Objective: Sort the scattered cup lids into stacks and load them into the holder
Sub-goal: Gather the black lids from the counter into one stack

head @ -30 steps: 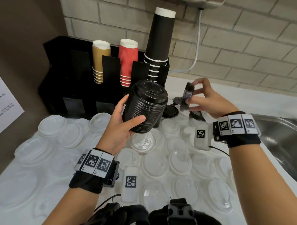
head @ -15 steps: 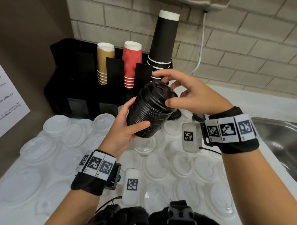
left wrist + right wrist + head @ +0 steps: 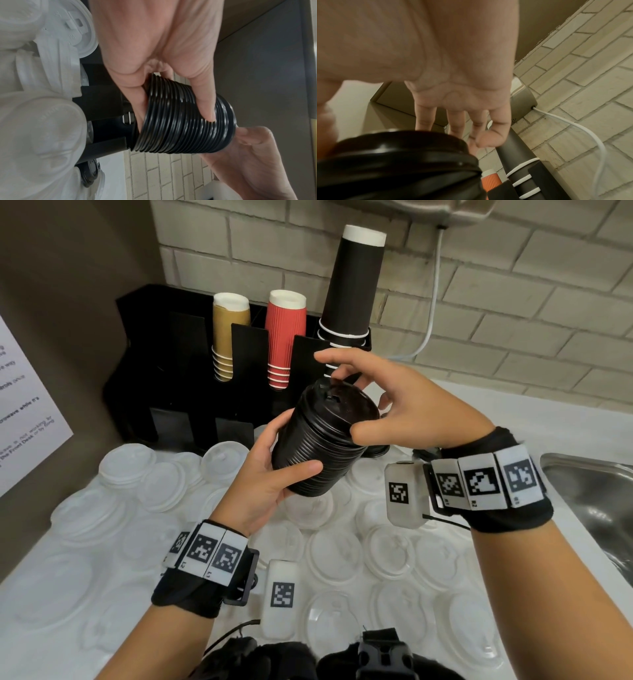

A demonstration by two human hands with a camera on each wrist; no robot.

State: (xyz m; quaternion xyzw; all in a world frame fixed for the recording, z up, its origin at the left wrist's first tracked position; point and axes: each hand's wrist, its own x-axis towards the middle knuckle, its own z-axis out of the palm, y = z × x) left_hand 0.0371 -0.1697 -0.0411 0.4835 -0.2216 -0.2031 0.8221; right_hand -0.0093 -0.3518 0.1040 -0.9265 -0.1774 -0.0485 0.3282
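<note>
A tall stack of black cup lids (image 3: 322,446) (image 3: 185,125) (image 3: 393,162) is tilted in the air in front of the black holder (image 3: 178,354). My left hand (image 3: 294,445) (image 3: 173,108) grips its lower half, thumb in front and fingers behind. My right hand (image 3: 346,402) (image 3: 393,125) is spread over the top lid, thumb against its rim and fingers nearly straight past the far edge. Several translucent white lids (image 3: 342,556) lie scattered over the counter below. A few loose black lids (image 3: 376,451) lie behind the stack, mostly hidden.
The holder's back slots carry brown cups (image 3: 229,333), red cups (image 3: 286,337) and a tall stack of black cups (image 3: 352,285). A steel sink (image 3: 599,508) is at the right. A white cable (image 3: 431,330) hangs down the brick wall. A paper sign (image 3: 20,412) is at the left.
My right hand brought a single black lid from the right onto the top of the stack. Its fingers have since lifted and spread. The left hand kept hold of the stack.
</note>
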